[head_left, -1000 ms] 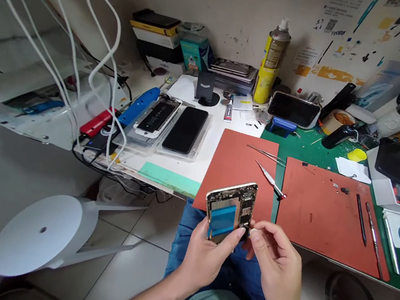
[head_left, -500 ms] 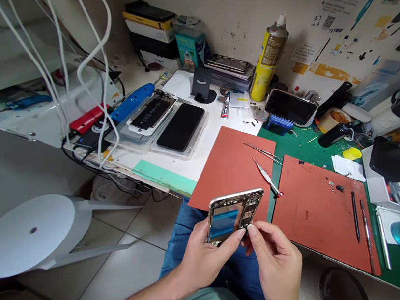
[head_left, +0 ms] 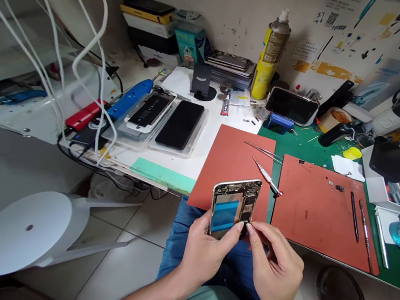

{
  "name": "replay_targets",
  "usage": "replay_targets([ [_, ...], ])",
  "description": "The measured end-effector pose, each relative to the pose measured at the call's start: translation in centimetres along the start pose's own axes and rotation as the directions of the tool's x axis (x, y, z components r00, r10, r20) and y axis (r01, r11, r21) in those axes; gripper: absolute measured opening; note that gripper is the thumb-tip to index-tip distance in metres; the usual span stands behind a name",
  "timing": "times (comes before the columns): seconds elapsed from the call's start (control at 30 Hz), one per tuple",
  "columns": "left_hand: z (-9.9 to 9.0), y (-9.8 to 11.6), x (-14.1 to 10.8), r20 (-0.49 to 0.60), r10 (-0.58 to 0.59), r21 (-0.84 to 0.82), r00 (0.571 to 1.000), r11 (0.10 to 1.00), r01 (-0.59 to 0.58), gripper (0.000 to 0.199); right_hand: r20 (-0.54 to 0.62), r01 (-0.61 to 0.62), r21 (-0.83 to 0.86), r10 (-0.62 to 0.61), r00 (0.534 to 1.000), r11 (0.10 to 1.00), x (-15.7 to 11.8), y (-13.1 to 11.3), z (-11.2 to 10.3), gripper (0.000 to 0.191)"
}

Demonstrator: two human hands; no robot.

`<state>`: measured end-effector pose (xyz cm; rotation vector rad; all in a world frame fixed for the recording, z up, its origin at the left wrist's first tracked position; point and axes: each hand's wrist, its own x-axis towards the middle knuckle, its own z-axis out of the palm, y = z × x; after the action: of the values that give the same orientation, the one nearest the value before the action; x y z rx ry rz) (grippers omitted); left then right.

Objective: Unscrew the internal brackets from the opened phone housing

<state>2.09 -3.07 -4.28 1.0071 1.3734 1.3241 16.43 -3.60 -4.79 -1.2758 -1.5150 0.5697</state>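
Observation:
An opened phone frame (head_left: pixel 247 196) with bare circuitry and blue strips inside is held tilted up over my lap, in front of the red-brown mat (head_left: pixel 229 154). My left hand (head_left: pixel 206 248) grips its lower left part, the thumb lying across the inside. The thumb and fingers of my right hand (head_left: pixel 276 265) are pinched at the frame's lower right edge; whatever is between them is too small to make out. Beyond the frame, a silver pen-like tool (head_left: pixel 266 177) with a red end and metal tweezers (head_left: pixel 262 152) lie on the mats.
A second mat (head_left: pixel 318 211) at the right bears slim tools and small parts. Phones (head_left: pixel 180 125), a blue tool (head_left: pixel 131 98) and a spray can (head_left: pixel 271 55) stand or lie farther back. White cables (head_left: pixel 105 17) hang at the left above a white stool (head_left: pixel 24 234).
The phone frame has turned slightly, its inside now facing me more. Both hands stay on it in nearly the same place. The view has shifted slightly.

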Motion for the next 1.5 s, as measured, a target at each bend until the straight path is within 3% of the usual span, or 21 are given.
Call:
replay_targets([
  [0.37,0.3,0.4,-0.1,-0.009,-0.027,0.022,1.0,0.999,0.027,0.017,0.06,0.262,-0.11,-0.257,0.965,0.959,-0.3,1.0,-0.6,0.047],
  [0.83,0.5,0.4,-0.4,0.012,-0.045,-0.001,0.999,0.999,0.045,0.015,0.07,0.364,-0.261,-0.359,0.931,0.894,-0.3,1.3,-0.9,0.054],
  [1.2,0.7,0.0,-0.4,0.009,-0.095,-0.057,0.995,0.994,0.095,0.015,0.115,0.513,-0.408,-0.515,0.849,0.755,-0.1,1.8,-0.7,0.073],
  [1.5,1.1,0.4,0.1,-0.036,-0.168,-0.083,0.985,0.983,0.165,0.015,0.213,0.594,-0.431,-0.563,0.798,0.679,-0.1,2.7,-1.0,0.071],
])
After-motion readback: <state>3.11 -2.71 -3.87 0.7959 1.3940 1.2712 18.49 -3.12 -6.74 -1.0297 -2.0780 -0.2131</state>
